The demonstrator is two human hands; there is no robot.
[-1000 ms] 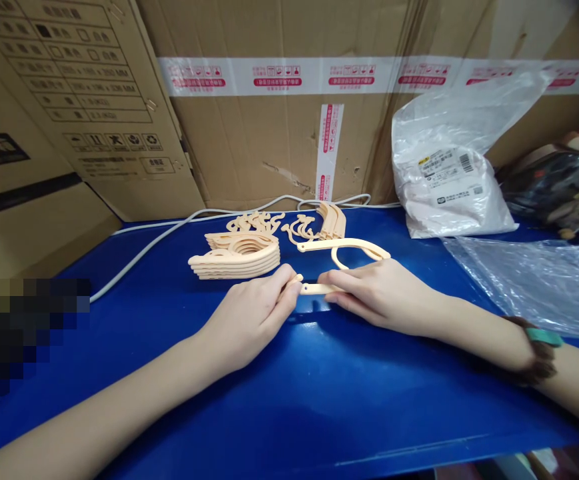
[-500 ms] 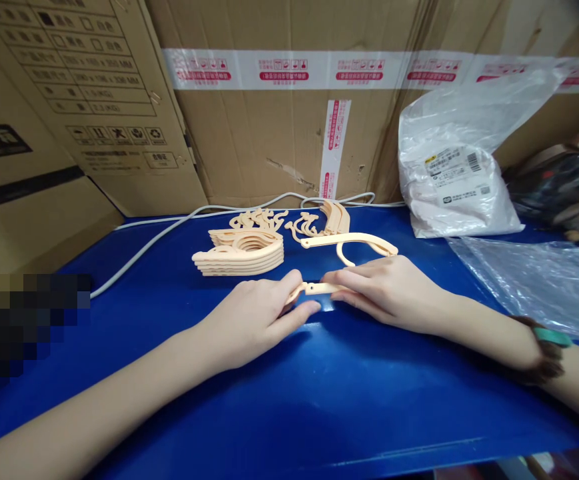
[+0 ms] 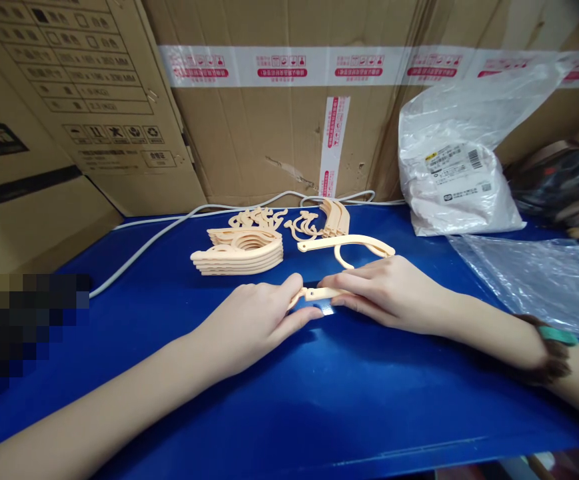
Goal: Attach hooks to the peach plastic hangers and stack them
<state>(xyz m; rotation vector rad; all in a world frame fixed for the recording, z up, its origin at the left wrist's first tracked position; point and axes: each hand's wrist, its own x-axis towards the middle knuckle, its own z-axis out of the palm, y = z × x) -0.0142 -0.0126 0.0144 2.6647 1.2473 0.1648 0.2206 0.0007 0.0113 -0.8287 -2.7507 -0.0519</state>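
Between the thumb and fingers of my left hand (image 3: 252, 323) is a small curved cream plastic hook (image 3: 296, 299), mostly hidden by the fingers. My right hand (image 3: 392, 290) pinches a cream hanger arm (image 3: 323, 293), whose end with a round hole points toward the hook. The two pieces meet or nearly meet; I cannot tell whether they are joined. Just beyond my right hand lies a longer curved hanger piece (image 3: 339, 243) with a curved part beneath it. A neat stack of folded hangers (image 3: 242, 259) sits behind my left hand.
Loose hooks (image 3: 256, 219) lie behind the stack, near a bundle of curved arms (image 3: 336, 218). A white cable (image 3: 144, 250) runs along the back. Cardboard boxes (image 3: 249, 133) wall the blue table (image 3: 289, 413). At right are a white plastic bag (image 3: 459, 180) and clear plastic film (image 3: 544, 287).
Both hands keep hold of their pieces in nearly the same place. The left thumb has shifted slightly to the right, and the view has moved a little.
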